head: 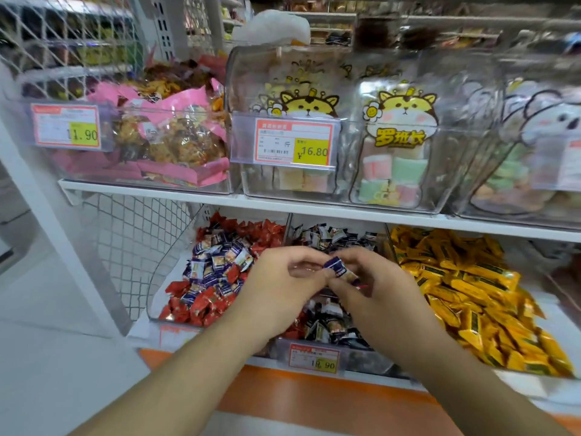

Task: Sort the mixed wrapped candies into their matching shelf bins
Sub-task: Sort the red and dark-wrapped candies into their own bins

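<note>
A purple-and-white wrapped candy (337,268) is pinched between my left hand (283,287) and my right hand (374,291), which meet above the middle bin (314,357) of dark wrapped candies. A little red shows under my right fingers; what it is I cannot tell. The left bin (163,278) holds red candies (201,306) mixed with purple-and-white ones (217,265). The right bin holds yellow wrapped candies (471,291).
The white shelf edge (345,215) above carries clear bins of pink snack bags (169,140) and cartoon marshmallow packs (399,143), with price tags (295,141) in front. A white mesh panel (132,237) stands on the left. An orange base (298,401) runs below.
</note>
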